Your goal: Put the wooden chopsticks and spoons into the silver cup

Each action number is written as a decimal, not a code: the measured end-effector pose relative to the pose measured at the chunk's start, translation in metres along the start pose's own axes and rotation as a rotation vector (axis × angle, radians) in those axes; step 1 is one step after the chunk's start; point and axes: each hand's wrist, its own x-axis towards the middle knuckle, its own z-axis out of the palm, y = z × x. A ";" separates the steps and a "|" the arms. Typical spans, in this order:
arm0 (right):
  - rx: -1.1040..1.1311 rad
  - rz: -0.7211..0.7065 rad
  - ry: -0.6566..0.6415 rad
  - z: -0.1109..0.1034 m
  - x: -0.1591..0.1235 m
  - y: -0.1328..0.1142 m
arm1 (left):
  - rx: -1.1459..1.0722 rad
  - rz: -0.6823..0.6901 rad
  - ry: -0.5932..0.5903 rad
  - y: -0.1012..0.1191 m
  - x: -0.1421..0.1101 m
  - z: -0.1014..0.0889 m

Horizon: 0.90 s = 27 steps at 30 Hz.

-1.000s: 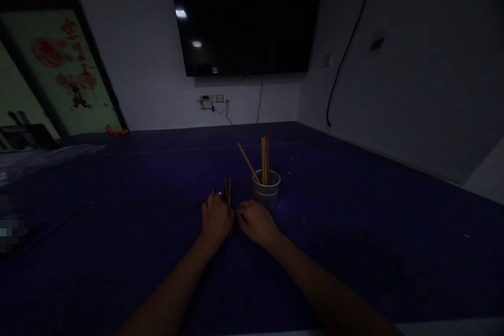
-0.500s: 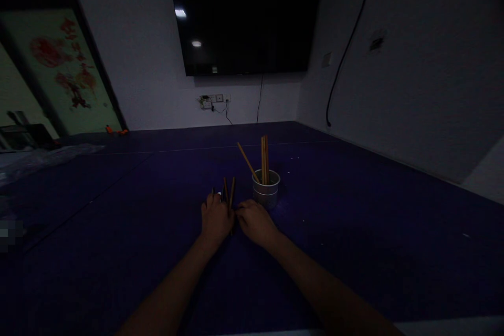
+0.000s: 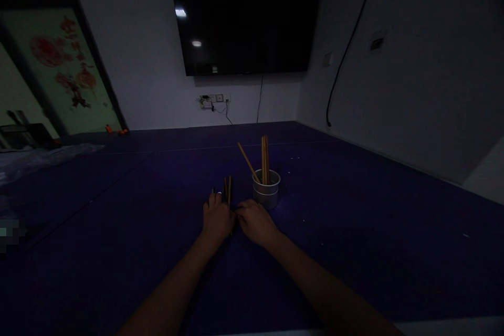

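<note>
chopsticks (image 3: 265, 160) in metal cup (image 3: 266, 195)

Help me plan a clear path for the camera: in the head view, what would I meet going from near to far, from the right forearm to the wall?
Right forearm → right hand → metal cup with wooden sticks → pair of small white specks → wall-mounted television.

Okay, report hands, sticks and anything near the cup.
Left hand over loose sticks, grip unclear. Right hand close beside it, near the cup. Cup upright, sticks inside, one leaning left.
</note>
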 end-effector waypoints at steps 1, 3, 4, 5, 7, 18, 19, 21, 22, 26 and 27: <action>0.001 0.003 -0.006 0.000 0.000 0.000 | -0.001 -0.001 -0.002 0.000 0.000 0.001; 0.004 0.011 -0.011 -0.001 0.000 0.000 | -0.001 -0.009 -0.004 0.000 0.001 0.002; 0.005 0.013 -0.011 -0.001 0.000 0.000 | -0.002 -0.014 -0.001 0.000 0.001 0.002; 0.006 0.013 -0.010 -0.001 0.000 0.000 | -0.004 -0.017 0.004 0.000 0.001 0.003; 0.006 0.009 -0.009 -0.001 0.001 0.001 | -0.014 -0.026 0.012 0.000 0.001 0.003; 0.119 0.003 0.127 0.000 0.000 0.002 | -0.318 -0.083 0.369 -0.012 0.010 0.004; 0.137 0.000 0.154 0.000 0.000 0.002 | -0.376 -0.075 0.440 -0.014 0.012 0.005; 0.176 -0.008 0.226 -0.001 0.000 0.001 | -0.469 -0.054 0.594 -0.017 0.013 0.005; 0.199 -0.012 0.268 -0.002 0.000 0.000 | -0.498 -0.040 0.664 -0.018 0.014 0.005; 0.321 -0.030 0.453 -0.006 -0.002 -0.002 | -0.510 0.083 0.804 -0.015 0.008 -0.001; 0.351 -0.039 0.491 -0.007 -0.003 -0.002 | -0.497 0.138 0.807 -0.013 0.006 -0.002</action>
